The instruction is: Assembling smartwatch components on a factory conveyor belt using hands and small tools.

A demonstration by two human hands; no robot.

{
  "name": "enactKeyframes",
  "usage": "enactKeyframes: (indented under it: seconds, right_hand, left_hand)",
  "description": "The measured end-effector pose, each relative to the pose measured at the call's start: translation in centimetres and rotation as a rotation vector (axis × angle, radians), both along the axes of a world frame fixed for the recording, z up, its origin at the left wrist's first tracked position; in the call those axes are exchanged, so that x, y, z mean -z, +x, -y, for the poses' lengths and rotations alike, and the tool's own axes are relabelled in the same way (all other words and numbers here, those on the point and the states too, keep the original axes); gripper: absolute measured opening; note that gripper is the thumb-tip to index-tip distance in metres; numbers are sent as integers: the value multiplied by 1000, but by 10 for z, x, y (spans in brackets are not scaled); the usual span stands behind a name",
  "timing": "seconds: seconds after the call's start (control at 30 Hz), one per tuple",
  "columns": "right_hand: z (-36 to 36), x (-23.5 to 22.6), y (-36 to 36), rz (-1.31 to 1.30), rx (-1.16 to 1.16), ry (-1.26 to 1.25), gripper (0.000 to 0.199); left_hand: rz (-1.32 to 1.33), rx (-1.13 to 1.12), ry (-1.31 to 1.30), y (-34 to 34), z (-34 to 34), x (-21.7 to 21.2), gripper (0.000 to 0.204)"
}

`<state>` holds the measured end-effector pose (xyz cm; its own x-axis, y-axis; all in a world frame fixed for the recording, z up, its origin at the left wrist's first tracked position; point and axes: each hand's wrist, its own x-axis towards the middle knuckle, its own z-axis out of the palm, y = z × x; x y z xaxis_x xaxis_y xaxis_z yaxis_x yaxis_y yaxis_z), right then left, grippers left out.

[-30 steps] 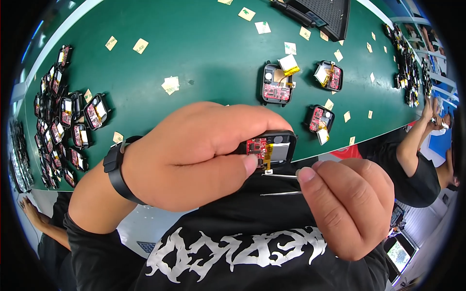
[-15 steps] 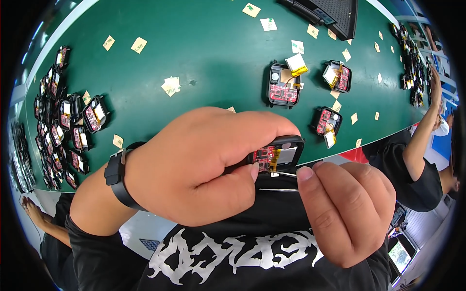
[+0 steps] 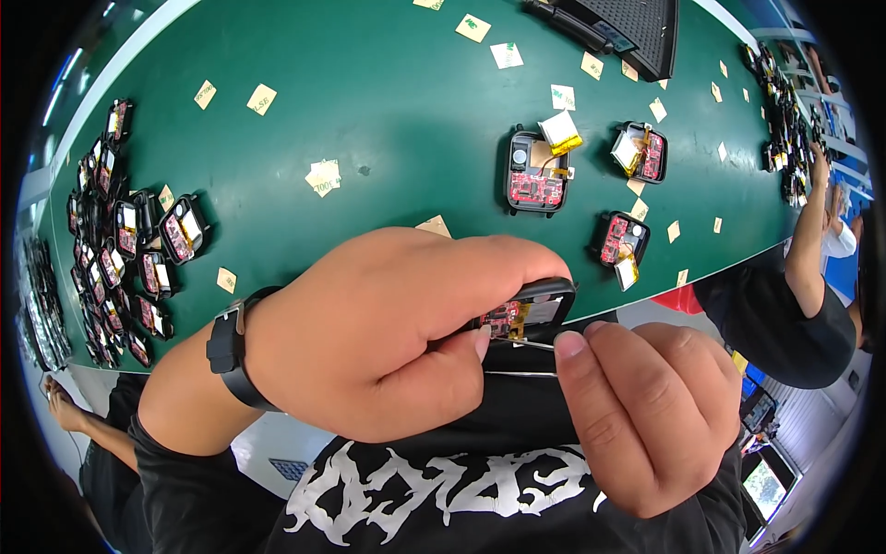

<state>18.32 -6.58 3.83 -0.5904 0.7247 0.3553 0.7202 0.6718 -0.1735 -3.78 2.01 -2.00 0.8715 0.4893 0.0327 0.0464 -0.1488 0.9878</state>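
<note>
My left hand (image 3: 397, 337), with a black watch on its wrist, is closed around an open black plastic casing (image 3: 565, 300). Inside the casing I see a red circuit board (image 3: 503, 319) and yellow tape; part of both is hidden by my thumb and fingers. From the right, my right hand (image 3: 651, 415) pinches a pair of thin metal tweezers (image 3: 531, 343). The upper prong reaches the near edge of the board, close to my left thumb, while the lower prong is spread apart below it. Whether the tip grips anything is too small to tell.
On the green table (image 3: 406, 120) lie an open casing with a battery (image 3: 560, 132), two smaller ones to its right, and scattered paper squares (image 3: 323, 177). Many open casings (image 3: 111, 263) crowd the left side. A black tray (image 3: 637, 37) is at the back; a co-worker's arm (image 3: 805, 235) is at right.
Both hands and the casing sit slightly lower in the picture, and the right hand is a little further left. The tweezers remain at the board's edge. The co-worker's arm at right has shifted.
</note>
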Motion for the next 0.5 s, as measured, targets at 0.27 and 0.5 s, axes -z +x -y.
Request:
enactKeyframes:
  seconds: [0.27, 0.5]
  right_hand:
    - [0, -6, 4, 2, -16, -66, 39]
    - [-2, -5, 2, 20, 50, -48, 40]
  left_hand:
    - [-13, -4, -23, 1, 2, -4, 58]
    - [2, -5, -25, 2, 3, -1, 59]
